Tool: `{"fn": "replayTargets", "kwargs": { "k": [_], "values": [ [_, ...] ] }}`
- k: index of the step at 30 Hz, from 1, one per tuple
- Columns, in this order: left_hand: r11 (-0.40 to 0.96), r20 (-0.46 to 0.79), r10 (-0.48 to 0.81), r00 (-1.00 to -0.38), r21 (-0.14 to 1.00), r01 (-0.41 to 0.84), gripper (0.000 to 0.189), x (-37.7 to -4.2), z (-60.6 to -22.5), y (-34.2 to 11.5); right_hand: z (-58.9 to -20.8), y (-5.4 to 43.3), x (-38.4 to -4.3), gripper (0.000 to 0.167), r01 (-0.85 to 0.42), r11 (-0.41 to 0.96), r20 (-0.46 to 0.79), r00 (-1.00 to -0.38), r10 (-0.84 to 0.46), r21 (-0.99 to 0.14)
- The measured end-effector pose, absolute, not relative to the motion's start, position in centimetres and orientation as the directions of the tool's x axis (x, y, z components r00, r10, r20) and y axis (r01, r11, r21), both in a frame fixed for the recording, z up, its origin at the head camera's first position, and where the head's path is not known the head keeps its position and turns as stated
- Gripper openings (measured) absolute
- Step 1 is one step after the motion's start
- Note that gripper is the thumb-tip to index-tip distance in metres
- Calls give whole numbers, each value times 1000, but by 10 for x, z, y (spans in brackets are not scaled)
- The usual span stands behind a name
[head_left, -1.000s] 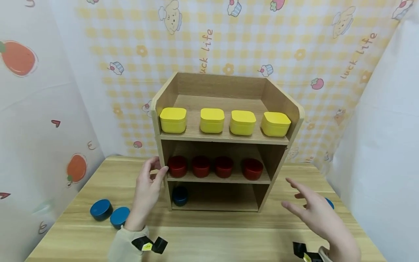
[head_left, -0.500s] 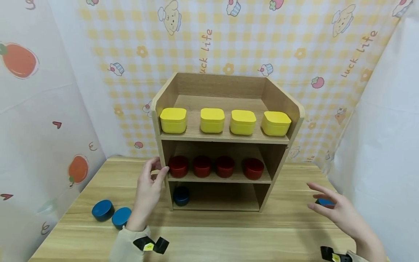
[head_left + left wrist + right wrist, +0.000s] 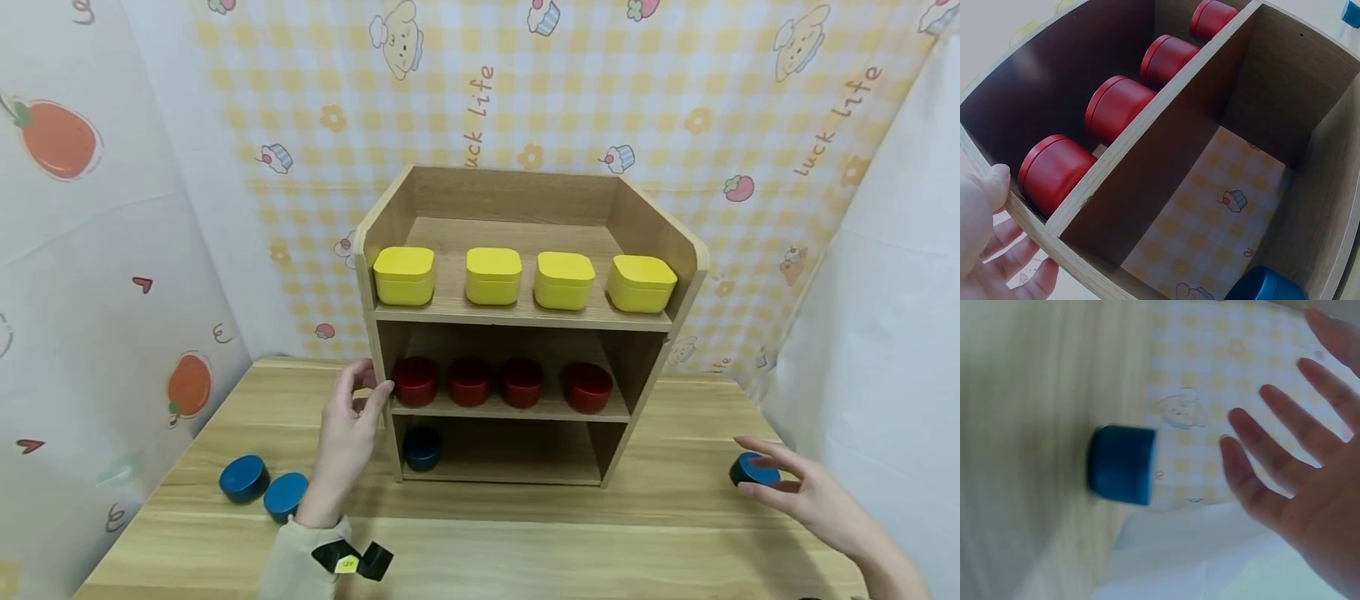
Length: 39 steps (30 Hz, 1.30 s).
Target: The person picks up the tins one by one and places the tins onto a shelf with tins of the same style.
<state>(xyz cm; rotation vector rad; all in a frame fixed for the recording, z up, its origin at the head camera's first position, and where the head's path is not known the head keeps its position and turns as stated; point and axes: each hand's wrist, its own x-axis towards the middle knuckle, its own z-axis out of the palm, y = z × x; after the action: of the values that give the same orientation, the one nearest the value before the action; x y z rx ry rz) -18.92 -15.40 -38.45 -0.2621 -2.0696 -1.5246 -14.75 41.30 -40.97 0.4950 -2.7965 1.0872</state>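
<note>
My left hand (image 3: 345,442) grips the left side panel of a three-tier wooden shelf (image 3: 517,318). In the left wrist view its thumb lies on the panel's front edge and its fingers are on the outer side. My right hand (image 3: 821,500) is spread over a round blue tin (image 3: 744,471) at the table's right. The right wrist view shows that tin (image 3: 1122,464) apart from the fingers (image 3: 1250,434). One blue tin (image 3: 422,448) stands at the left of the bottom tier. Several red round tins (image 3: 469,383) line the middle tier, and yellow square tins (image 3: 492,277) the top.
Two blue tins, one farther left (image 3: 244,479) and one beside my left wrist (image 3: 286,497), lie on the wooden table (image 3: 570,550). A patterned cloth (image 3: 525,100) hangs behind the shelf. White cloth walls (image 3: 877,333) stand at both sides.
My right hand has moved right and come to the blue tin at the table's right, its fingers now over it. My left hand stays on the shelf. The view has shifted slightly.
</note>
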Motion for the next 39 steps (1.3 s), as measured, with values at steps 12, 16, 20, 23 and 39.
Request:
{"fn": "replayTargets", "kwargs": {
  "k": [12, 16, 20, 23, 39],
  "values": [
    [343, 542, -160, -825, 815, 468, 30, -188, -385, -155, -430, 445, -158, 52, -265, 657, 113, -958, -264, -706],
    [339, 550, -160, -819, 810, 478, 30, -189, -386, -155, -437, 453, -163, 52, -284, 682, 111, -951, -287, -674],
    [334, 544, -162, -823, 815, 473, 30, -188, -386, -154, -443, 461, -168, 53, -288, 659, 100, -946, -308, -695],
    [327, 531, -165, -831, 824, 462, 30, -188, -386, -154, -445, 468, -172, 54, -281, 662, 85, -946, -313, -695],
    [334, 525, -168, -834, 827, 453, 33, -187, -385, -154, -458, 479, -196, 66, -165, 765, -81, -959, -273, -622]
  ]
}}
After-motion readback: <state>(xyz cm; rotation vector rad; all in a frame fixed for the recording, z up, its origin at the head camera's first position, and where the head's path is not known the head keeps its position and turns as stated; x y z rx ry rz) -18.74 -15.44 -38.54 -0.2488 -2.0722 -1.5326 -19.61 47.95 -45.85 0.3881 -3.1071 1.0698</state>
